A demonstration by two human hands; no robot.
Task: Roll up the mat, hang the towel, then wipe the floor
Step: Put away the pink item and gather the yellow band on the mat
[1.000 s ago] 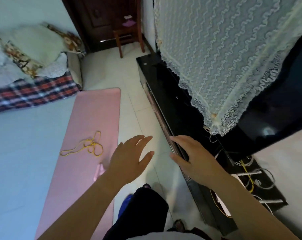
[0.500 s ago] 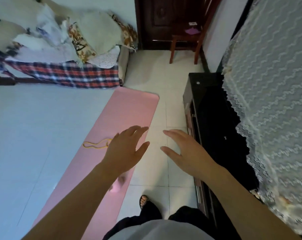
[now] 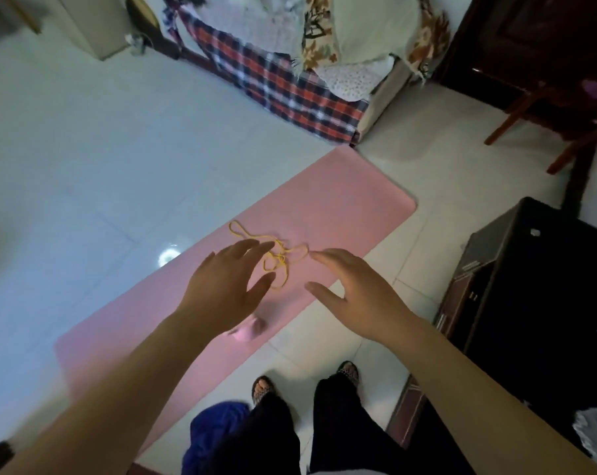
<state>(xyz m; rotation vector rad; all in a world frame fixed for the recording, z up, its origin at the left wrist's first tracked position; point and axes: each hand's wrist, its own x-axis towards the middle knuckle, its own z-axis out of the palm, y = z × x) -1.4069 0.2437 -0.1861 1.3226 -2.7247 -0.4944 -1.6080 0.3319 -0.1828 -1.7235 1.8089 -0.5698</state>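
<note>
A pink mat lies flat and unrolled on the pale tiled floor, running diagonally from lower left to upper right. A tangled yellow string rests on the mat near its middle. My left hand hovers above the mat with fingers spread, just left of the string, holding nothing. My right hand is stretched out beside it, fingers straight and empty. A small pink object sits on the mat under my left wrist. A blue cloth lies by my feet.
A bed with a plaid blanket and pillows stands at the far end of the mat. A dark low cabinet lines the right side. A wooden chair stands at the upper right. My sandalled feet stand beside the mat's edge.
The view has swung left and down, so the mat now fills the centre. Both hands have moved out over the mat toward the yellow string, still empty.
</note>
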